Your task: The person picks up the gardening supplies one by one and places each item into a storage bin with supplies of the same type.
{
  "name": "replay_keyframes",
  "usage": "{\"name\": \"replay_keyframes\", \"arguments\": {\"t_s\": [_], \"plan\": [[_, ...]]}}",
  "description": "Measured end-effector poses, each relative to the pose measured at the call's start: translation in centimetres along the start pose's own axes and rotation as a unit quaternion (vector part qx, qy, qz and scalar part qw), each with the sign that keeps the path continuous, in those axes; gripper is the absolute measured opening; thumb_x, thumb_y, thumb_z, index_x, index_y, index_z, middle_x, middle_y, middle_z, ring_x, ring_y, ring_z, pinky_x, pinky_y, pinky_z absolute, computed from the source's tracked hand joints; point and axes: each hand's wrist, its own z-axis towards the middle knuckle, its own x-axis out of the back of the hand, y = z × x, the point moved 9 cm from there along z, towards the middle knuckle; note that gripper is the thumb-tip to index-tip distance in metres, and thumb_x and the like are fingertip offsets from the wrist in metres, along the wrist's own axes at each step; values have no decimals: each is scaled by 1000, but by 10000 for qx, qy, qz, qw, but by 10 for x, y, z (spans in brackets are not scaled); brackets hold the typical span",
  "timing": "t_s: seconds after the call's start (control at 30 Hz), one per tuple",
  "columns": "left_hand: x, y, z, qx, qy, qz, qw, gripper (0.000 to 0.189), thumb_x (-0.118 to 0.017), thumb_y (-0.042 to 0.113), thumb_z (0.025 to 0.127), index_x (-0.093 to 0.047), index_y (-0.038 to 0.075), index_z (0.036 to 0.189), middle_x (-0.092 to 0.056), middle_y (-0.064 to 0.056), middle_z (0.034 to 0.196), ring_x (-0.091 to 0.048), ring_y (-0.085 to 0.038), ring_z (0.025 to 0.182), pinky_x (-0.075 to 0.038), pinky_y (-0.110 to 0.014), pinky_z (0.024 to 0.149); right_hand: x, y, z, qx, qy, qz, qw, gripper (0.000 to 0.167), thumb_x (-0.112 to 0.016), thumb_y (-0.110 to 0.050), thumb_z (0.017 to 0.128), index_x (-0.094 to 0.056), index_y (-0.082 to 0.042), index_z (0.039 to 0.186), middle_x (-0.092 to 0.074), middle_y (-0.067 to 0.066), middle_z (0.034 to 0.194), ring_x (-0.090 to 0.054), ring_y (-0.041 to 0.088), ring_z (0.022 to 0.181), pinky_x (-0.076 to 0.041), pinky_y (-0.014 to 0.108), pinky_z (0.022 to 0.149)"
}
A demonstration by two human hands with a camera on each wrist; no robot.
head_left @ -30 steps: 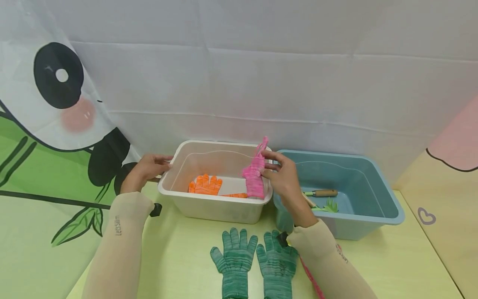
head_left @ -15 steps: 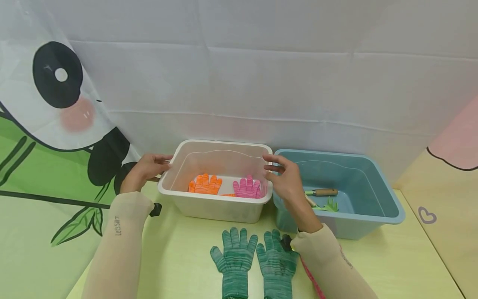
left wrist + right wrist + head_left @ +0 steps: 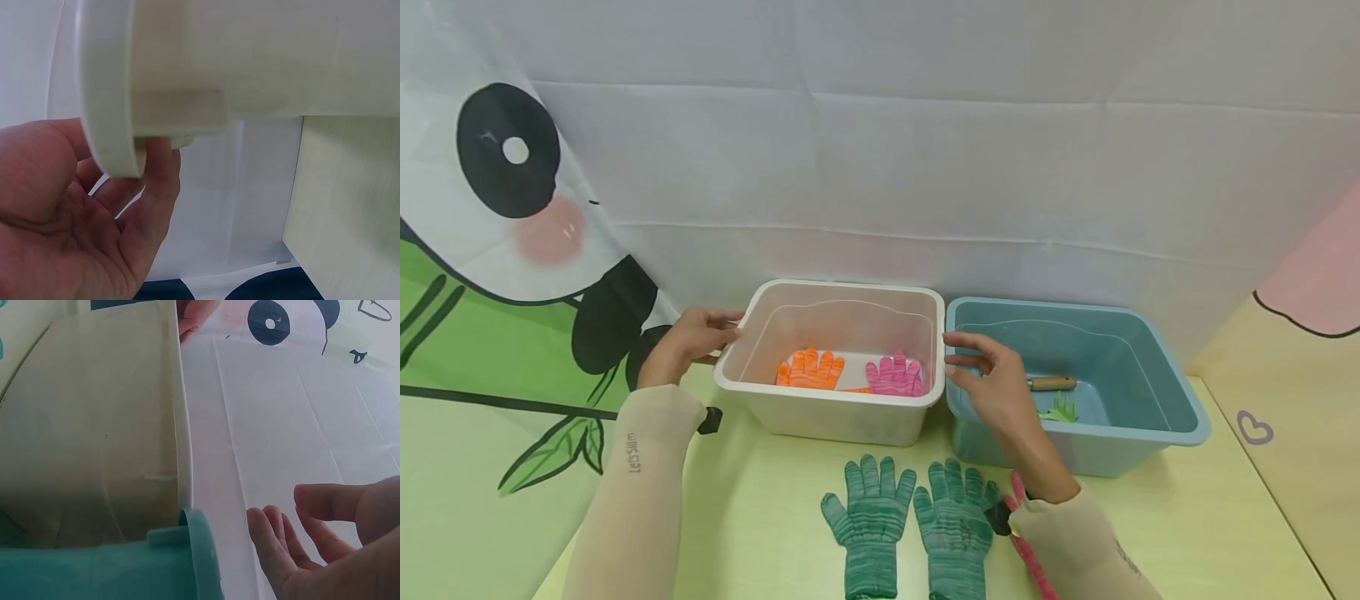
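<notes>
Only the head view, at centre, shows an orange glove (image 3: 810, 370) and a pink glove (image 3: 895, 375) inside the white bin (image 3: 823, 417). The left wrist view has the left hand (image 3: 87, 215) gripping its rim (image 3: 109, 94); the right wrist view, lower right, shows the right hand (image 3: 344, 565) clear, fingers parted.

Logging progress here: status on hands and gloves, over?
Left hand grips white bin. Right hand empty, near blue bin. Orange glove, pink glove inside white bin; green gloves on table. Right sleeve partly hides red item.
</notes>
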Motion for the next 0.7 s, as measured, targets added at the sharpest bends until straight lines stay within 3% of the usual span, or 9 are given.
{"name": "replay_keyframes", "arguments": {"t_s": [0.2,0.4,0.6,0.7], "plan": [[0,0,2,-20,-28,-10,10000,59,-57,18,111,-37,4,164,-48,-32,155,-54,-46,136,-52,-57,108,7,9,-13,-31,-243,-26,9997,41,-65,3,102,-64,-4,143,-62,12,146,-64,30,126,-54,23,93],[-1,1,3,-31,-41,-27,10000,59,-57,18,110,-36,5,164,-48,-32,155,-54,-45,136,-51,-57,109,13,20,-27,-83,-357,-208,9991,40,-67,1,102,-65,-4,142,-64,12,144,-66,28,126,-53,39,105],[-2,1,2,-25,-40,3,10000,60,-58,19,110,-36,4,164,-47,-32,156,-54,-45,136,-52,-57,108,16,29,-38,-72,-464,-24,9989,40,-66,3,102,-65,-2,141,-64,13,144,-67,30,124,-54,21,98],[-2,-1,2,-18,-42,9,10000,60,-58,19,110,-36,4,164,-46,-32,156,-53,-45,137,-51,-57,109,17,33,-42,-42,-526,-9,9986,40,-66,3,101,-64,-1,141,-66,15,142,-68,30,123,-54,18,96]]}}
